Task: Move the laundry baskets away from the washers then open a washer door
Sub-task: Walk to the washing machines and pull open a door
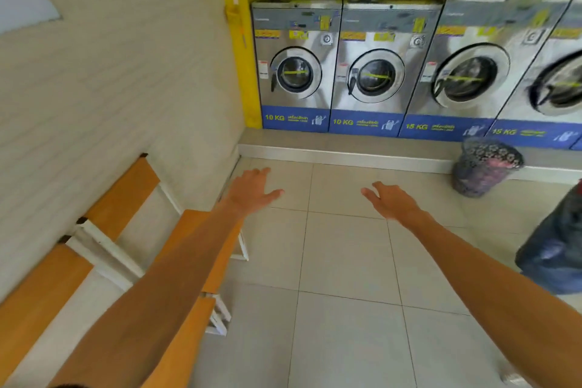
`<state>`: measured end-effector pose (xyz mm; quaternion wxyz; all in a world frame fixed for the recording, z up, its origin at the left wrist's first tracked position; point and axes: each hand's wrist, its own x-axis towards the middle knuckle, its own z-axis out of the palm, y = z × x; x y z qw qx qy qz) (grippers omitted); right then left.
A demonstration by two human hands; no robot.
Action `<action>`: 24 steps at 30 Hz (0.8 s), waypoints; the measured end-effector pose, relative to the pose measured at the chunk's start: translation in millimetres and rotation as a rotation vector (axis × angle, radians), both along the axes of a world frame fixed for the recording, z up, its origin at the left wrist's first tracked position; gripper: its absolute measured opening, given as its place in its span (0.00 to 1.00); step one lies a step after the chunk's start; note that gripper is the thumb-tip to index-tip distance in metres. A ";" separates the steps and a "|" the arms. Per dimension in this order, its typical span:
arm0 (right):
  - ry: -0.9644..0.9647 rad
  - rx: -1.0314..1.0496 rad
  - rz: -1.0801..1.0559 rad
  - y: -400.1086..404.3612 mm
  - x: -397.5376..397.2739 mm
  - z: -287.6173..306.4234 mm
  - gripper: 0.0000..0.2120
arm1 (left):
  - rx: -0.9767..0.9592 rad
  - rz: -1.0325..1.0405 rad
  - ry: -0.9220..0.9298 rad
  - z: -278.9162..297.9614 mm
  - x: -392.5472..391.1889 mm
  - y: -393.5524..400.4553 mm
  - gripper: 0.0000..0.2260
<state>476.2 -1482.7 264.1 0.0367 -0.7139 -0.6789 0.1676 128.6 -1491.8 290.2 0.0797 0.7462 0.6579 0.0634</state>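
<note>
- left hand (252, 187) and right hand (392, 198) both out in front over the floor, grip spread, holding nothing – likely mid-reach, free for the next basket
- dark basket (486, 167) sits against the step just below the washers (368, 72), tilted, blocking the third one
- blue bag (554, 249) right of the basket, farther from the washers
- all doors look shut
- bench (126, 195) along the wall left of the washers
</note>
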 end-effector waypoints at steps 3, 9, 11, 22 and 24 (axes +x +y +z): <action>-0.022 -0.019 -0.034 42.5 41.9 1.8 0.33 | 0.004 -0.034 -0.003 -1.5 41.3 57.1 0.36; -0.055 -0.098 -0.063 131.3 81.1 -17.1 0.33 | -0.045 -0.080 0.023 -29.5 78.6 160.2 0.36; -0.072 -0.119 -0.068 169.1 85.3 -24.8 0.33 | -0.068 -0.080 0.032 -39.7 80.4 200.2 0.36; -0.014 -0.122 -0.126 445.6 87.8 -22.3 0.32 | -0.108 -0.111 0.058 -39.6 84.9 474.1 0.35; -0.002 -0.118 -0.123 489.5 83.7 -26.9 0.32 | -0.116 -0.107 0.043 -40.3 89.6 516.4 0.34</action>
